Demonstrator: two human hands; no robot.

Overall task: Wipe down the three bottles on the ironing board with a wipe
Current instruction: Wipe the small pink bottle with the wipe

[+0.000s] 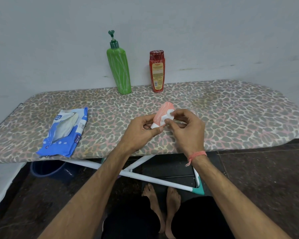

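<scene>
While the small salmon-pink plastic bottle (163, 112) is held just above the middle of the leopard-print ironing board (231, 111), it's getting its wipe-down. Left hand (141, 128) grips it by the white cap end, right hand (186, 128) pinches a crumpled white wipe (167, 116) against its side. Can't tell if the tall green pump bottle (119, 71) and red labelled bottle (157, 71), standing at the far edge, are done, so I'd guess up to two left. Blue wipes pack (64, 133) lies open on the left.

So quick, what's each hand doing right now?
Left hand: grips the pink bottle by its white cap end.
Right hand: pinches a white wipe against that bottle.
</scene>
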